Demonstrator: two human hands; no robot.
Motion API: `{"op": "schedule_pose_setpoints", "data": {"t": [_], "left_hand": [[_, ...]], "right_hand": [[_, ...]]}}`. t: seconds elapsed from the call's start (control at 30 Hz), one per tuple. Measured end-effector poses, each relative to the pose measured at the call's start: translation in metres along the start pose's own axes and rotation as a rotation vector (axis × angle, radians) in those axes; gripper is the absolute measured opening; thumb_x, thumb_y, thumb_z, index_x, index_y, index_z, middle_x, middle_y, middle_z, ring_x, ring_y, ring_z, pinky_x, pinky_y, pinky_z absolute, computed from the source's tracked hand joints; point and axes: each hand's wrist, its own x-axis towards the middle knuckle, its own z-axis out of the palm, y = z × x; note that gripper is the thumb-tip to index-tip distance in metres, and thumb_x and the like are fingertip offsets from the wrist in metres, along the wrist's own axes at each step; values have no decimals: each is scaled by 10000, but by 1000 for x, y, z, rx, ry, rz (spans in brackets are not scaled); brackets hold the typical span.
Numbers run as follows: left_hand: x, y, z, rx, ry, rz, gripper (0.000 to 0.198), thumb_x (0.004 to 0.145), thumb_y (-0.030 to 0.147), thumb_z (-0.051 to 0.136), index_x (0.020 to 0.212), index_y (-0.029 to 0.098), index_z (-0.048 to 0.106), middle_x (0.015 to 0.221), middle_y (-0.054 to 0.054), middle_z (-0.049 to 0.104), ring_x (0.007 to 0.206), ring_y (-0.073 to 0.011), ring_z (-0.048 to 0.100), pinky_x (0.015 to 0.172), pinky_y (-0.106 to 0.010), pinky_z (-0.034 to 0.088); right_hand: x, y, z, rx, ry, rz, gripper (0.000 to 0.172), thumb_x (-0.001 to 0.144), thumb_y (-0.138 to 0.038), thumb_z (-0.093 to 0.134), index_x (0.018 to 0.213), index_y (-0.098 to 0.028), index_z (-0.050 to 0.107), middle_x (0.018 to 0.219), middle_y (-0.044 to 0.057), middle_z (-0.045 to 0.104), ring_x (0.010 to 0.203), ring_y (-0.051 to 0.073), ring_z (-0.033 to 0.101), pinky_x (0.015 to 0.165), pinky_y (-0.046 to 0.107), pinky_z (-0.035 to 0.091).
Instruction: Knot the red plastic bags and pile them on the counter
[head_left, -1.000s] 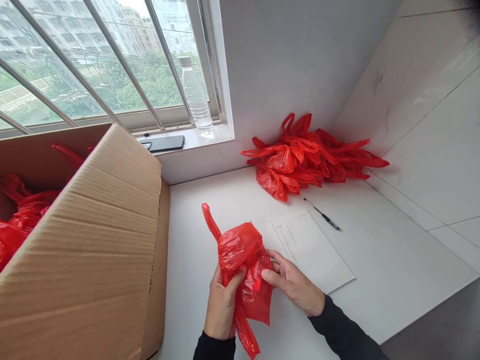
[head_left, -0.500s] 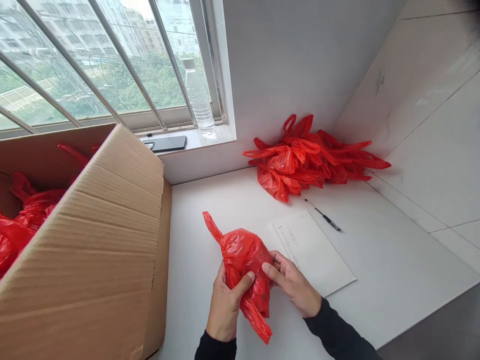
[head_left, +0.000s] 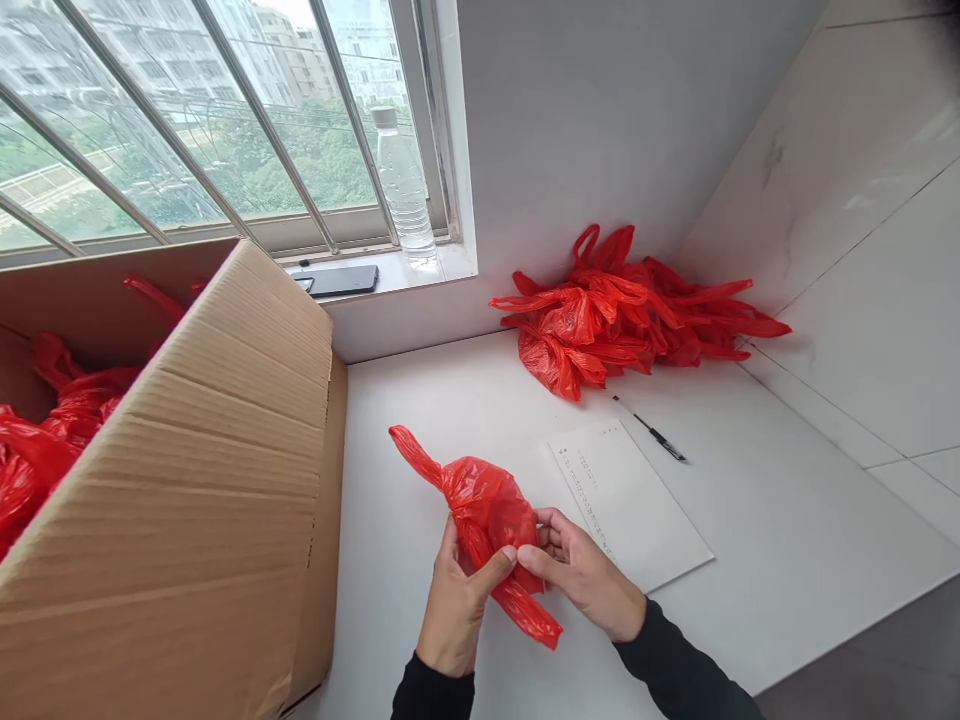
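A knotted red plastic bag [head_left: 484, 490] is held between both hands above the white table. Its contents cannot be made out through the plastic. One twisted handle points up and left, and the other hangs down toward the right. My left hand [head_left: 463, 600] grips the bag's left and lower side, thumb across the front. My right hand [head_left: 585, 570] pinches the right side, with its thumb close to the left thumb tip. Just right of the bag lies a white sheet of paper [head_left: 637, 510] with handwriting, and a black pen [head_left: 666, 443] rests beyond it.
An open cardboard box [head_left: 225, 480] with red plastic bags [head_left: 86, 410] inside stands on the left. More red bags [head_left: 622, 310] are heaped against the back wall. A water bottle [head_left: 406, 200] and a dark phone [head_left: 343, 281] occupy the windowsill. The table [head_left: 795, 520] ends at lower right.
The bag has turned slightly in my hands; its lower handle has swung up and right. My thumbs have come closer together. The view has shifted a little.
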Motion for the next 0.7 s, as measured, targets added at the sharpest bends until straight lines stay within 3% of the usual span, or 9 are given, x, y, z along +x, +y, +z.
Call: {"op": "schedule_pose_setpoints", "data": {"t": [0.17,0.37,0.5,0.6,0.7], "left_hand": [[0,-2,-4,-29,-2,-39,498,710,313,776,1168,193,625,1112,-121,715,1075,-345,652,948,-463,512],[2,-7,-6,45,14,25,523,674,323,804,1146,178,631,1063,-127,730,1018,-345,671,924,-470,520],[1,-6,-3,27,-7,0,536,668,329,807,1150,178,630,1051,-140,737,988,-364,685,867,-484,549],[0,-7,-6,-5,-51,-24,550,706,310,786,1209,185,603,1107,-140,724,1040,-361,670,881,-479,551],[0,-11,-9,27,-57,-5,535,740,308,768,1234,200,595,1171,-131,704,1102,-352,644,928,-463,529]], "right_hand": [[2,3,0,57,27,-53,321,866,-480,653,1015,-197,620,916,44,684,869,208,646,819,371,516],[0,0,6,-18,-8,-68,343,882,-478,632,1107,-221,608,1028,58,689,957,228,634,885,408,510],[1,3,9,-73,16,-71,340,853,-454,677,1085,-215,611,1015,59,691,926,228,633,836,393,518],[4,7,7,-39,48,-59,280,860,-435,669,1012,-205,619,952,51,699,874,220,644,814,386,525],[1,10,7,15,-6,-36,283,870,-436,654,1039,-211,621,996,62,712,899,231,661,856,410,533]]}}
